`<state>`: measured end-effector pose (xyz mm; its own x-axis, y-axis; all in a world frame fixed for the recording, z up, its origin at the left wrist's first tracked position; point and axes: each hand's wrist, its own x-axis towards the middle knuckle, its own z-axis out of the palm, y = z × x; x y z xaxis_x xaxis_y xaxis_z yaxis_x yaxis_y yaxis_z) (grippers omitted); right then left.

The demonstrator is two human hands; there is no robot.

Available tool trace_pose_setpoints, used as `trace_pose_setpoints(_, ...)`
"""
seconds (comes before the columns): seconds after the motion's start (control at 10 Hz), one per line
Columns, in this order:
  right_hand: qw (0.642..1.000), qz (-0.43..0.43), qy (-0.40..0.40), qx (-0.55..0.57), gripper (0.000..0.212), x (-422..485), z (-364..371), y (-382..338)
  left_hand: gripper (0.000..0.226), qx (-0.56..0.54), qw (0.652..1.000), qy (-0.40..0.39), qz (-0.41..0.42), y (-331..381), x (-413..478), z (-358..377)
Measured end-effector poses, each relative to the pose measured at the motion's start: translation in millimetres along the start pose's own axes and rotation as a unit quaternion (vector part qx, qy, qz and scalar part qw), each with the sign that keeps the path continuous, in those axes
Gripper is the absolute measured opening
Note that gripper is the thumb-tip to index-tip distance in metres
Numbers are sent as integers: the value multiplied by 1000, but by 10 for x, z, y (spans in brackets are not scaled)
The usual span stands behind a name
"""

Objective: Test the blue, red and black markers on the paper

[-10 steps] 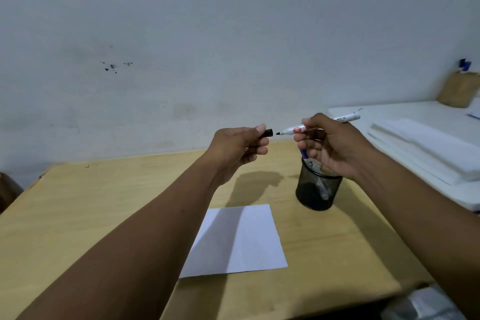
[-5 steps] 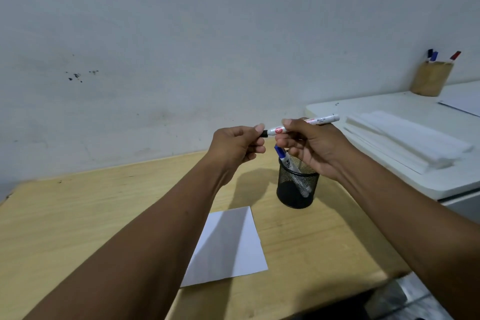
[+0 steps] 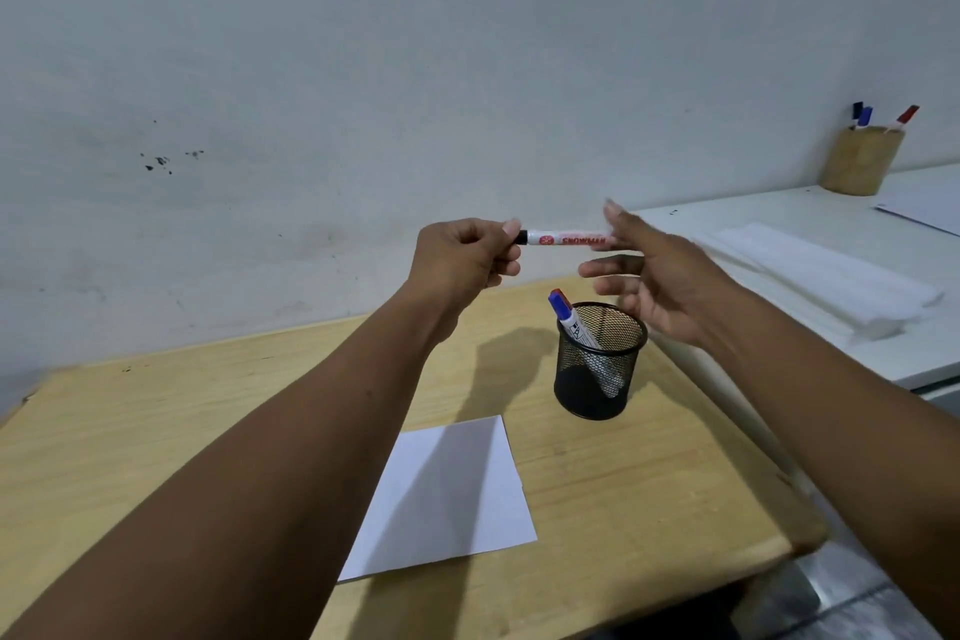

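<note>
My left hand grips the black-capped end of a white marker and holds it level in the air above the table. My right hand is just to the right of the marker with its fingers spread, blurred, holding nothing. Below them a black mesh pen cup stands on the wooden table, with a blue-capped marker leaning in it. A blank white sheet of paper lies flat in front of the cup, partly under my left arm's shadow.
A white desk adjoins the table on the right, carrying a stack of white sheets and a tan pen holder with blue, black and red markers. The bare wall stands behind. The table's front right corner is near my right forearm.
The cap in my left hand and the marker in my right came together. Now the capped marker is held by my left hand alone, and my right hand has let go and spread.
</note>
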<state>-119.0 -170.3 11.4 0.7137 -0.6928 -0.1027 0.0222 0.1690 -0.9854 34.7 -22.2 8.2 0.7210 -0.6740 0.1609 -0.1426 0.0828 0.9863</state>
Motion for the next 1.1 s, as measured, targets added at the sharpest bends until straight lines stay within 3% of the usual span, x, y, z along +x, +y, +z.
trace_pose_setpoints(0.1, 990, -4, 75, -117, 51, 67, -273, -55, 19, 93, 994, -3, 51, 56, 72, -2)
trace_pose_setpoints(0.2, 959, -15, 97, -265, 41, 95, -423, -36, 22, 194, 976, -24, 99, 68, 85, 138)
trace_pose_setpoints(0.3, 934, -40, 94, -343, 27, 101, -432, -17, 20, 299, 943, -44, 136, 47, 86, 320)
trace_pose_setpoints(0.4, 924, -57, 88, -369, 21, 105, -397, -7, 18, 346, 924, -52, 156, 39, 68, 443)
trace_pose_setpoints(0.6, 926, -77, 84, -361, 21, 157, -407, -15, 20, 301, 939, -19, 166, 189, 140, 336)
trace_pose_setpoints(0.7, 930, -79, 81, -349, 21, 176, -397, -25, 19, 292, 944, -32, 153, 226, 174, 260)
trace_pose_setpoints(0.9, 927, -87, 78, -357, 21, 201, -319, 14, 18, 382, 907, -114, 135, 74, 141, 355)
trace_pose_setpoints(1.1, 923, -81, 85, -366, 20, 189, -269, 41, 45, 403, 898, -137, 113, -32, 104, 454)
